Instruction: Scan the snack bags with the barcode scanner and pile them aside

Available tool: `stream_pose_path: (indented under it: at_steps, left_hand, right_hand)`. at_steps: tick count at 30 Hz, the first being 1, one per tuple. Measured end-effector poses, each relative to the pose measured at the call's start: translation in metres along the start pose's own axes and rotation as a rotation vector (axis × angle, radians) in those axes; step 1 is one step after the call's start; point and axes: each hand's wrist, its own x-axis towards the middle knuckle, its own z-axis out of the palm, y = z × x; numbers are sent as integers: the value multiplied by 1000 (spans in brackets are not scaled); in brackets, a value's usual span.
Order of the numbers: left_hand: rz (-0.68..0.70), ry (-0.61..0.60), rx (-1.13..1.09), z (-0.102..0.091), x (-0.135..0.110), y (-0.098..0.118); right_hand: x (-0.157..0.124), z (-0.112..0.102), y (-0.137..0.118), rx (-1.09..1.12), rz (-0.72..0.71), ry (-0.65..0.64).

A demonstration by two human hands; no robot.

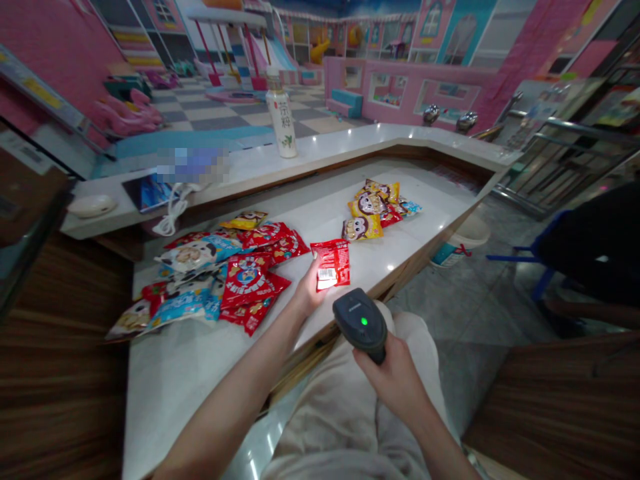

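My left hand (pixel 311 288) grips a red snack packet (pixel 336 257) by its left edge, with the white barcode label facing up and lit brightly. In my right hand (pixel 395 367) is a dark barcode scanner (pixel 361 320), a green light glowing on its top and its head pointed at the packet. To the left of my left hand lies a pile of red snack packets (pixel 249 279) and blue-and-white snack packets (pixel 193 300). Farther right on the counter rests a smaller heap of yellow snack packets (pixel 367 207), with some red and blue ones among them.
The white counter (pixel 165 393) has a raised ledge (pixel 340 143) behind it, bearing a white bottle (pixel 281 117), a white cable (pixel 175 210) and a screen device. A white bucket (pixel 463 240) stands on the floor at right, near a blue-legged stool (pixel 543 260).
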Motion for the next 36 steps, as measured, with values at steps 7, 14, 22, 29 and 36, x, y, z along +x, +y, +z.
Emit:
stream_pose_path:
  at_steps: [7,14,22,29,36]
  left_hand:
    - [19,-33,-17,9,5,2]
    - [210,-34,200,34,24,20]
    - [743,-83,1289,106,126,22]
    - [725,-44,1599,106,158,-25]
    - [748,-14,1581,123,176,-23]
  right_hand:
    - [-2,-3,2,5,-3,36]
    - [-1,-19,13,-2,13,105]
    - [5,-33,22,18,36,159]
    - [8,-39,32,-6,50,179]
    - [11,-37,31,-4,61,148]
